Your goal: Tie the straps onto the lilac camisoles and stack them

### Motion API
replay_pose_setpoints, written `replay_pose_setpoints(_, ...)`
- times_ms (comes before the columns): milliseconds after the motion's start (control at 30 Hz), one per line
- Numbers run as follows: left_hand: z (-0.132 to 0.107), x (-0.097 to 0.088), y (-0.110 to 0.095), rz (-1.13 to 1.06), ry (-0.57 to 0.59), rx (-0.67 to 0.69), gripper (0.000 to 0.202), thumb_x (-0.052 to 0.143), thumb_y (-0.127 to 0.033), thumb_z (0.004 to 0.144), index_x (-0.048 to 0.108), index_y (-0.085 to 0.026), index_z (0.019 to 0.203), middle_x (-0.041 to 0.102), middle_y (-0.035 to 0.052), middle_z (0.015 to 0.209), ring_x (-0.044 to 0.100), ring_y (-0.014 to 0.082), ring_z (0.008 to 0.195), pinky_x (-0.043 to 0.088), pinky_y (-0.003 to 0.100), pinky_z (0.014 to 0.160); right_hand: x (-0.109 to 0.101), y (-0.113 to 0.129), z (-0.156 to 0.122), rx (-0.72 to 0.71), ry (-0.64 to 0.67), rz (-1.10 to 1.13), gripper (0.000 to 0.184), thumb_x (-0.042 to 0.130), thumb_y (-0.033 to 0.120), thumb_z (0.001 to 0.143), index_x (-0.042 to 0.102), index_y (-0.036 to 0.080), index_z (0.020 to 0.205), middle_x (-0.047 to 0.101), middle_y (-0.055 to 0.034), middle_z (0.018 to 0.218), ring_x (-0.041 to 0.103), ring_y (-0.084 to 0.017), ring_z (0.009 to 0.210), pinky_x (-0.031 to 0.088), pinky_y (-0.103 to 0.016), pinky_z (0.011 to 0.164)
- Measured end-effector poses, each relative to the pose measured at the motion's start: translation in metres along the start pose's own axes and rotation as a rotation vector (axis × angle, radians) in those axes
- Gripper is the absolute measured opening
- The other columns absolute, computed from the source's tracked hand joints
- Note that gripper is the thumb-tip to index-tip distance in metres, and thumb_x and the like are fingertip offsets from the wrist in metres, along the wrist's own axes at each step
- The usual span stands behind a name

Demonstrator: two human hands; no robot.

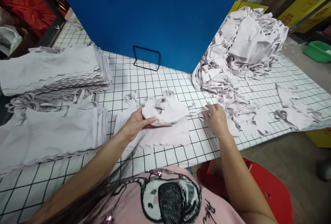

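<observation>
My left hand (pixel 136 124) grips a folded, pale lilac-grey camisole (pixel 165 110), thumb on top and fingers beneath. Under it, another camisole (pixel 168 136) lies flat on the table with its wavy hem toward me. From the held piece a thin strap (pixel 195 113) runs right to my right hand (pixel 216 119). The fingers of that hand are bent and pinched at the strap's end, partly hiding it. Right beside them begins a loose heap of crumpled camisoles (pixel 238 110).
Neat camisole stacks (pixel 51 127) lie at left. A taller tangled pile (pixel 248 41) stands at back right, and a few loose pieces (pixel 294 110) lie near the right edge. A blue panel (pixel 155 13) and black wire frame (pixel 147 58) are ahead; a red stool (pixel 269 189) stands below.
</observation>
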State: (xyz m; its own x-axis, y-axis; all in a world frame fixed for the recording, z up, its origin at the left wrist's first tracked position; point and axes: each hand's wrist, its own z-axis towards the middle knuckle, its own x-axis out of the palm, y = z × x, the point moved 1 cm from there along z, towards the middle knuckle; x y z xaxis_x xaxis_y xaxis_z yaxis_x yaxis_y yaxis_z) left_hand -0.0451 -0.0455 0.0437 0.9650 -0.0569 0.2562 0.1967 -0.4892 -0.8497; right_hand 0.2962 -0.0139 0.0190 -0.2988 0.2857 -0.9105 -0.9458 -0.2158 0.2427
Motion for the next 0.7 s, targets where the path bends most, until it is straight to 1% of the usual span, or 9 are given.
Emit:
replay_pose_setpoints(67,-0.001,0.001,0.001,0.107,-0.072,0.028,0.073,0.080,-0.032,0.070,0.045,-0.014,0.132,0.068,0.0077,0.102,0.067,0.0176,0.083,0.057,0.035,0.081,-0.010,0.016,0.006,-0.003,-0.034,0.058,0.029,0.055,0.033,0.092,0.063,0.014,0.112,0.058,-0.0163,0.104,0.054,-0.030,0.098,0.047,-0.046,0.083)
replay_pose_setpoints(133,-0.003,-0.001,0.001,0.306,-0.155,0.134,0.068,0.074,-0.036,0.076,0.044,-0.014,0.133,0.066,0.0069,0.100,0.064,0.0162,0.080,0.056,0.035,0.080,-0.016,0.047,0.005,-0.128,0.038,0.224,0.030,0.057,0.036,0.092,0.062,0.016,0.114,0.058,-0.0139,0.105,0.054,-0.027,0.100,0.047,-0.043,0.086)
replay_pose_setpoints(200,-0.008,-0.003,-0.001,0.588,-0.274,0.297,0.061,0.068,-0.036,0.081,0.044,-0.014,0.133,0.063,0.0074,0.103,0.062,0.0173,0.082,0.055,0.037,0.080,-0.013,0.082,-0.002,-0.267,0.178,0.334,0.034,0.062,0.042,0.090,0.061,0.019,0.114,0.059,-0.0115,0.107,0.054,-0.026,0.102,0.045,-0.041,0.088)
replay_pose_setpoints(300,-0.014,-0.002,-0.004,0.997,-0.389,0.618,0.052,0.059,-0.028,0.086,0.045,-0.015,0.134,0.059,0.0123,0.115,0.059,0.0239,0.099,0.053,0.043,0.087,-0.001,0.120,-0.013,-0.292,0.298,0.268,0.025,0.065,0.036,0.088,0.063,0.020,0.107,0.062,-0.0092,0.102,0.054,-0.026,0.096,0.041,-0.040,0.082)
replay_pose_setpoints(333,-0.014,0.001,-0.005,1.099,-0.326,0.731,0.050,0.057,-0.023,0.086,0.046,-0.015,0.135,0.058,0.0137,0.121,0.056,0.0266,0.109,0.050,0.046,0.093,0.003,0.127,-0.015,-0.279,0.309,0.235,0.017,0.063,0.031,0.089,0.064,0.020,0.102,0.063,-0.0087,0.099,0.054,-0.025,0.094,0.040,-0.038,0.079)
replay_pose_setpoints(400,-0.013,0.008,-0.007,1.240,-0.051,0.886,0.049,0.054,-0.016,0.086,0.049,-0.017,0.135,0.056,0.0136,0.130,0.045,0.0301,0.127,0.042,0.050,0.105,0.006,0.133,-0.015,-0.293,0.316,0.238,0.007,0.057,0.022,0.091,0.063,0.019,0.094,0.064,-0.0076,0.096,0.055,-0.023,0.091,0.039,-0.037,0.077)
replay_pose_setpoints(500,-0.010,0.024,-0.017,1.252,0.310,0.891,0.044,0.055,-0.017,0.087,0.053,-0.018,0.131,0.060,0.0113,0.129,0.043,0.0304,0.131,0.036,0.051,0.109,-0.005,0.130,-0.010,-0.384,0.263,0.382,0.008,0.053,0.022,0.094,0.061,0.019,0.094,0.065,-0.0064,0.093,0.057,-0.022,0.090,0.042,-0.038,0.080)
replay_pose_setpoints(600,-0.014,0.049,-0.039,1.106,0.426,0.756,0.032,0.054,-0.028,0.092,0.060,-0.016,0.121,0.067,0.0089,0.111,0.061,0.0242,0.106,0.044,0.044,0.099,-0.032,0.119,-0.004,-0.373,0.167,0.533,0.007,0.055,0.024,0.094,0.060,0.023,0.098,0.067,-0.0050,0.087,0.061,-0.021,0.082,0.046,-0.039,0.075)
replay_pose_setpoints(700,-0.023,0.083,-0.062,0.825,0.538,0.613,0.031,0.050,-0.039,0.096,0.062,-0.015,0.111,0.068,0.0076,0.094,0.062,0.0146,0.073,0.050,0.032,0.069,-0.070,0.109,-0.004,-0.243,0.128,0.703,0.012,0.060,0.023,0.090,0.062,0.031,0.099,0.065,-0.0023,0.076,0.061,-0.019,0.065,0.049,-0.036,0.058)
